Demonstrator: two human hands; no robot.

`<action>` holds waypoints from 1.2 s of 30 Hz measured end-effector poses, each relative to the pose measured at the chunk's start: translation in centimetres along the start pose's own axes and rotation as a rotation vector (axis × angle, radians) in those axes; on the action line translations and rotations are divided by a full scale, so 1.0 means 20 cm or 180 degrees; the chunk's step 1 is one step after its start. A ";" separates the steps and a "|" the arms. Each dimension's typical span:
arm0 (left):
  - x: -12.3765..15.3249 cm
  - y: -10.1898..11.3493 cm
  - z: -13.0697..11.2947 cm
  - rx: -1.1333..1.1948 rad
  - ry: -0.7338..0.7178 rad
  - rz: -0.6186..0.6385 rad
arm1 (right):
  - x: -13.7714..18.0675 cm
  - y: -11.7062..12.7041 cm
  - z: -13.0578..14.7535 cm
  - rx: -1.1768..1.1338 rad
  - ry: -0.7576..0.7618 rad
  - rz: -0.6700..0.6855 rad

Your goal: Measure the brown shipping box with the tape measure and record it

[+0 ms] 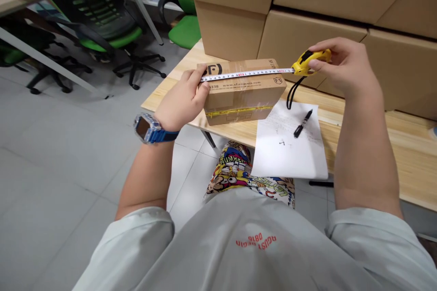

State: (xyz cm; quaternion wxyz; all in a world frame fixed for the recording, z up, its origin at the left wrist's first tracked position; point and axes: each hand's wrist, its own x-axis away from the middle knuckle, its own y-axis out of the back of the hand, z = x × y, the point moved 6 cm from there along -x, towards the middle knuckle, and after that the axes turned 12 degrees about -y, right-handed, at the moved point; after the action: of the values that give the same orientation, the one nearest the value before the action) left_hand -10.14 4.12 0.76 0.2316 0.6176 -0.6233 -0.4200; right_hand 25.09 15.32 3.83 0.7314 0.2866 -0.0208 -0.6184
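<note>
The cardboard box [239, 100] rests on the near edge of the table, and clock hours here are read from it. Its walls look stiff, so it should bear a firm grip at two opposite ends; its weight cannot be told, though its size suggests an easy lift. The clear tape [241, 93] over it shines and may feel slick.

At 9 o'clock, the left hand [186, 100] pinches the end of the metal strip [257, 72] at the box's edge. Near 2 o'clock, the right hand [344, 61] grips the yellow tape measure [307, 61], its cord [292, 93] hanging down. The strip lies over the box top, thin and springy; it would likely snap back if let go, so the case is the safest hold.

The table [416, 159] is pale wood. At 4 o'clock lies a sheet of paper [290, 159], overhanging the edge, with a pen [303, 123] on it. Big boxes [317, 36] are stacked from 12 to 3. Around 10 stand a black chair [92, 9] and a green chair [186, 29] on grey floor tiles [68, 154].
</note>
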 end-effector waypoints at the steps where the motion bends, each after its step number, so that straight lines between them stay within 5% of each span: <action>1: -0.01 -0.01 0.01 0.0024 -0.0081 0.0005 | 0.01 0.01 0.00 0.0015 -0.0041 -0.0006; 12: -0.04 -0.04 0.11 0.0272 -0.0380 -0.0204 | -0.04 -0.22 0.22 0.0407 0.0120 0.0235; 22: -0.08 -0.02 0.10 0.0281 -0.0453 -0.0368 | -0.03 -0.82 0.65 0.0687 0.0857 0.1013; 26: -0.09 0.06 0.05 0.0278 -0.0406 -0.0682 | -0.07 -1.00 0.74 0.0483 0.0956 0.0997; 30: -0.07 0.11 -0.01 0.0108 -0.0381 -0.1067 | -0.17 -0.97 0.73 -0.0457 0.1572 0.0922; 32: -0.07 0.10 -0.10 0.0056 -0.0553 -0.1201 | -0.15 -0.90 0.72 -0.0532 0.2042 0.1307; 35: -0.07 0.08 -0.26 0.0024 -0.0647 -0.1359 | -0.03 -0.64 0.70 -0.0588 0.2050 0.1122; 36: -0.07 0.07 -0.30 -0.0018 -0.0602 -0.1360 | 0.01 -0.53 0.66 -0.0505 0.1663 0.0749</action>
State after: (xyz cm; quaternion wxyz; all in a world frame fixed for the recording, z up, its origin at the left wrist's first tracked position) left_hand -5.90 3.83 5.54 0.0797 0.6927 -0.4962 -0.5172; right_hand 10.58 9.21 10.19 0.7988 0.3737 0.1834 -0.4343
